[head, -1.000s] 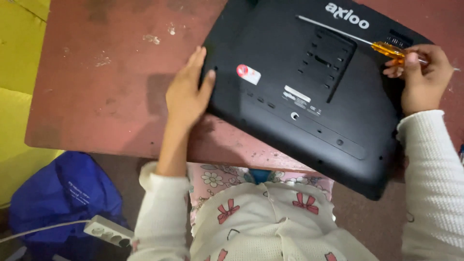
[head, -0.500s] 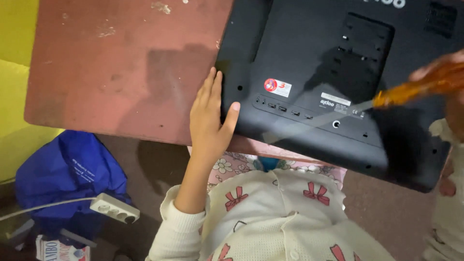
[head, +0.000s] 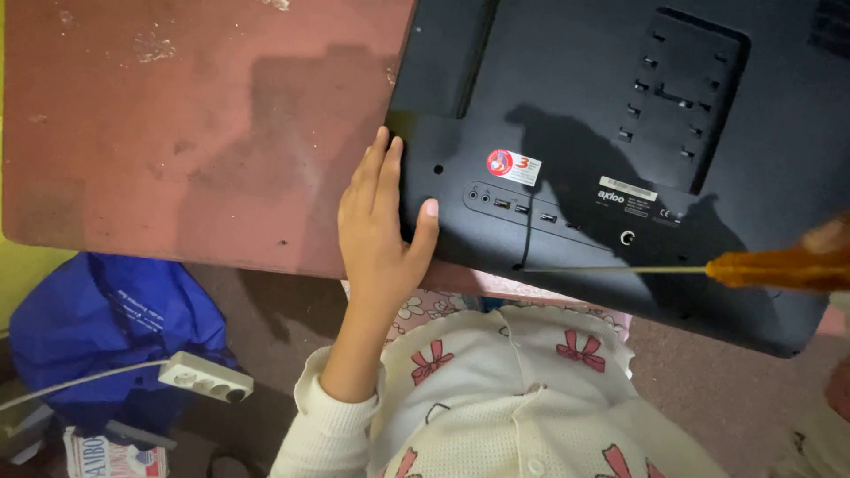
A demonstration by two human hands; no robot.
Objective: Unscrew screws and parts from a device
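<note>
Your left hand [head: 381,235] lies flat and open against the black monitor [head: 620,133], face-down on the red bench [head: 177,133], steadying it while your right hand [head: 832,243], mostly out of frame, grips an orange-handled screwdriver [head: 673,268] at its lower edge.

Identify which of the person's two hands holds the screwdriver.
The right hand, at the frame's right edge, grips the orange-handled screwdriver; the left hand lies flat on the black monitor.

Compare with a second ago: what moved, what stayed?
The right hand brought the screwdriver down from the upper corner of the monitor; its tip now sits at the lower edge, near the ports. No change of grip: the left hand stays flat on the monitor's left corner, and the monitor still lies face down on the table.
</note>
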